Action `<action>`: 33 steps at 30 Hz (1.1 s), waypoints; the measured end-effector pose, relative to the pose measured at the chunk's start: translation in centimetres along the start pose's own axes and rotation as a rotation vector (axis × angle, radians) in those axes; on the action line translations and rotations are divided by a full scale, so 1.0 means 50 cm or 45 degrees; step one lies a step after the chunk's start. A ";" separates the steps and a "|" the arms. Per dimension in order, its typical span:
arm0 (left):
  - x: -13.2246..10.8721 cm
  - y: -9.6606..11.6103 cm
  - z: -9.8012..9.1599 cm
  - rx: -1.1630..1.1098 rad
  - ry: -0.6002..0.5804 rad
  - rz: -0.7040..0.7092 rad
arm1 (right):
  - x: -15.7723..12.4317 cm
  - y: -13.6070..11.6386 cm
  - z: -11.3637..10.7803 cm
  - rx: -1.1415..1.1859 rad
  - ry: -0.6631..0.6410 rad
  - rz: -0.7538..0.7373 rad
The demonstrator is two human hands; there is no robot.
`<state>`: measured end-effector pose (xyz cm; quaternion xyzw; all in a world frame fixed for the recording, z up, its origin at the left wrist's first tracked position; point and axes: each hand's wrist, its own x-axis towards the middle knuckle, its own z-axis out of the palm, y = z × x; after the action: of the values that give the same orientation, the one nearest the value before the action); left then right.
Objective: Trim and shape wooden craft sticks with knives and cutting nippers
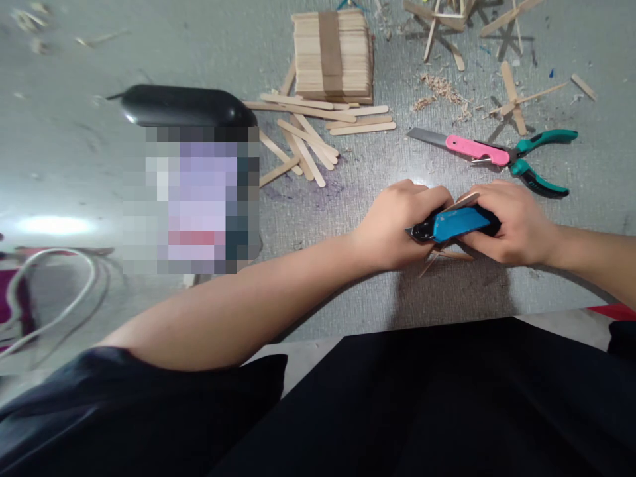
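My right hand (517,222) is closed around a blue and black utility knife (454,224) that lies across in front of me, low over the grey table (348,199). My left hand (397,222) is closed at the knife's black front end, fingers curled over thin wooden craft sticks (442,255) that poke out below both hands. One stick end shows above the knife. The blade is hidden by my fingers.
A banded bundle of craft sticks (332,56) stands at the back, loose sticks (308,136) spread before it. A pink cutter (464,147) and teal-handled pliers (539,159) lie beyond my hands. Stick assemblies (514,99), wood shavings (437,89), a black object (183,106) and white cable (54,291) lie around.
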<state>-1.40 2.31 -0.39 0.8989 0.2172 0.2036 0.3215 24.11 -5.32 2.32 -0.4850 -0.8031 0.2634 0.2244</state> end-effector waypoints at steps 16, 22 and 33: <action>-0.001 -0.001 0.001 -0.013 0.011 0.013 | -0.001 0.002 0.001 -0.023 0.005 -0.015; -0.001 -0.001 -0.001 -0.003 0.001 0.014 | -0.001 0.002 0.001 -0.003 -0.010 0.012; 0.002 0.003 -0.005 -0.046 -0.009 -0.020 | 0.000 0.004 0.002 0.026 0.007 0.005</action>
<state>-1.41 2.36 -0.07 0.8920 0.2193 0.2017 0.3400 24.19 -5.29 2.14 -0.4851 -0.7988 0.2707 0.2308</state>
